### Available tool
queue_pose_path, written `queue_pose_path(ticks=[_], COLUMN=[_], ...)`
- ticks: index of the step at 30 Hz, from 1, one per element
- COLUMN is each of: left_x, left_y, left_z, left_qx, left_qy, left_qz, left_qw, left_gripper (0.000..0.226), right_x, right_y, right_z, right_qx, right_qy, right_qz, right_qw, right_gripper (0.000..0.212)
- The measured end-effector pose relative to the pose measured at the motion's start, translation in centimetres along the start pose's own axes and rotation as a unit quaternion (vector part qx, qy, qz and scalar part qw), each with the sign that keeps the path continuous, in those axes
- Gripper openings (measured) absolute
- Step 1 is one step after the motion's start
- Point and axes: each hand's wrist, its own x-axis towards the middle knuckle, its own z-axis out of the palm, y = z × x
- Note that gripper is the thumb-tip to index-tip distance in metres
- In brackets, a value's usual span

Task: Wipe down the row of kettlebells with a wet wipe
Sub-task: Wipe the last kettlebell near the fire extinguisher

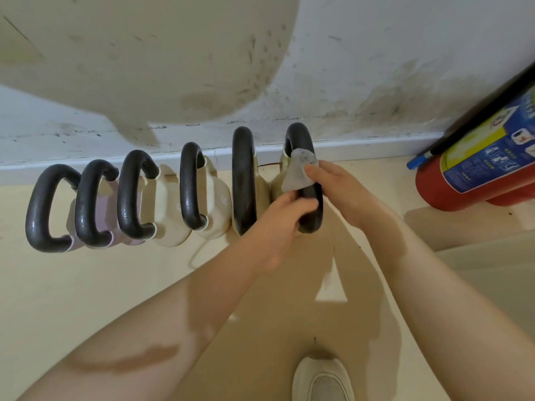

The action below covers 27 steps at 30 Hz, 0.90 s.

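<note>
Kettlebells [162,198] line cream floor [115,285] (stained wall [347,68] behind), extinguisher [474,169] beside

Both bare forearms reach forward and converge at the black handle [307,180] of the rightmost kettlebell. The left hand [285,215] comes in from the lower left, wrist roughly straight, its fingers curled around the near part of that handle just below the grey wet wipe [298,173]. The right hand [327,180] comes in from the lower right, on the handle's right side, its fingertips pinching the wipe against the handle. The two hands lie close together.
</note>
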Motion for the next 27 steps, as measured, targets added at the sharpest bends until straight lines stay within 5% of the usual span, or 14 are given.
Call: queue_pose_path(ticks=[4, 11, 15, 21, 25, 27], left_x=[-0.2, -0.2, -0.1, -0.3, -0.1, -0.2], left_y=[1.0, 1.7, 1.7, 1.9, 2.2, 2.4], left_z=[-0.3, -0.3, -0.3, -0.3, -0.6, -0.7], left_qx=[-0.155, 0.001, 0.002, 0.017, 0.002, -0.052], left_qy=[0.029, 0.053, 0.037, 0.033, 0.044, 0.060], left_qz=[-0.029, -0.054, -0.073, -0.054, -0.020, 0.007], left_qw=[0.987, 0.997, 0.997, 0.998, 0.999, 0.997], left_gripper=[0.038, 0.047, 0.070, 0.075, 0.073, 0.057], right_x=[-1.1, -5.4, -5.0, -5.2, -4.6, -3.1], right_y=[1.4, 7.4, 7.5, 7.9, 5.2, 3.8], right_z=[2.2, 4.4, 4.9, 4.8, 4.2, 2.8], right_qx=[-0.020, -0.143, -0.087, -0.128, -0.250, -0.379], right_qy=[0.085, 0.152, 0.165, 0.113, 0.145, 0.120], right_qz=[-0.037, -0.167, -0.112, -0.138, -0.237, -0.312], right_qw=[0.995, 0.963, 0.976, 0.976, 0.928, 0.863], right_gripper=[0.025, 0.052, 0.038, 0.040, 0.054, 0.053])
